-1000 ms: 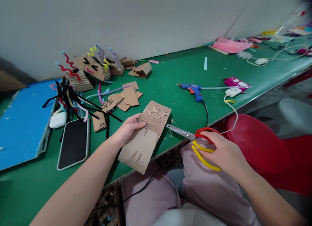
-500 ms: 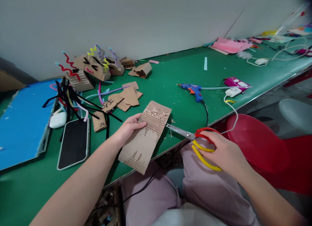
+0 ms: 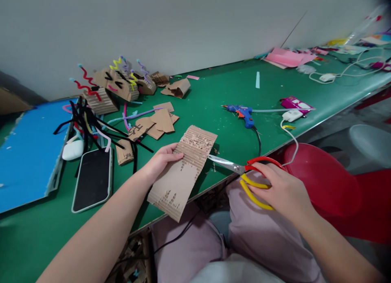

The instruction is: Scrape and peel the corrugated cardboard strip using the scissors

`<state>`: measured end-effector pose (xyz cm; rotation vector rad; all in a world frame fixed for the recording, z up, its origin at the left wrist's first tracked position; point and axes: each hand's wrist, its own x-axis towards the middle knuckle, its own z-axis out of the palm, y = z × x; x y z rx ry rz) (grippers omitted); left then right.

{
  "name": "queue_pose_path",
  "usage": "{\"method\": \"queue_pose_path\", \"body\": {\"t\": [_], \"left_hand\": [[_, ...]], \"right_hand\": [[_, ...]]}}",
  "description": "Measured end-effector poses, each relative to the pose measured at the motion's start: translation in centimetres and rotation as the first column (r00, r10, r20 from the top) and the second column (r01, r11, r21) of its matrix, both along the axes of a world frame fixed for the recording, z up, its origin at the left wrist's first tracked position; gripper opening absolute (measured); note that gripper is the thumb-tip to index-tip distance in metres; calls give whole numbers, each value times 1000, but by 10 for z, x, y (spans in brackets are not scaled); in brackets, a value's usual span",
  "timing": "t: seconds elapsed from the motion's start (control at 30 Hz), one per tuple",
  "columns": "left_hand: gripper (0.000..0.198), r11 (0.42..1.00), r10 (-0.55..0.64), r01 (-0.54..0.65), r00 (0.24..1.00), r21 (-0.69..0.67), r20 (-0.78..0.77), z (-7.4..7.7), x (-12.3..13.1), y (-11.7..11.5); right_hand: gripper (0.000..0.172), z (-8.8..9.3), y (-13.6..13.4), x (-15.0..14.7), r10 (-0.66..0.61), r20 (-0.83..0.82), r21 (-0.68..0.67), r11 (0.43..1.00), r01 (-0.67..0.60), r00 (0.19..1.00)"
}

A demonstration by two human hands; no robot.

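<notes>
A strip of corrugated cardboard (image 3: 183, 177) with partly peeled ridges and loose crumbs on its far end hangs slightly over the table's front edge. My left hand (image 3: 163, 161) pinches its left side, thumb on top. Through the red and yellow handles of the scissors (image 3: 233, 165) go the fingers of my right hand (image 3: 279, 185). The scissor blades point left, and their tips meet the right edge of the cardboard. Cut cardboard pieces (image 3: 161, 121) lie behind my left hand.
A blue glue gun (image 3: 242, 112) lies on the green table (image 3: 207, 99). To the left are a phone (image 3: 92, 180), a white case (image 3: 72, 150), black pipe cleaners (image 3: 84, 118) and a blue board (image 3: 33, 152). Cardboard figures (image 3: 114, 83) stand behind. A red stool (image 3: 324, 177) is at right.
The scissor handles have spread a little wider, with my right hand shifting slightly. The cardboard strip has tilted a little in my left hand.
</notes>
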<state>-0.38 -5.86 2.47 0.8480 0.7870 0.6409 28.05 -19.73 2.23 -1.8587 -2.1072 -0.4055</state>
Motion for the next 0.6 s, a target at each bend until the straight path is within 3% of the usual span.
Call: {"method": "queue_pose_path", "body": {"t": [0.17, 0.6], "left_hand": [[32, 998, -26, 27, 999, -60, 25, 0, -3, 4], [39, 1000, -27, 27, 999, 11, 44, -2, -1, 2]], "right_hand": [[37, 3, -1, 2, 2, 8, 76, 997, -2, 1000], [39, -3, -2, 2, -66, -90, -43, 997, 62, 994]]}}
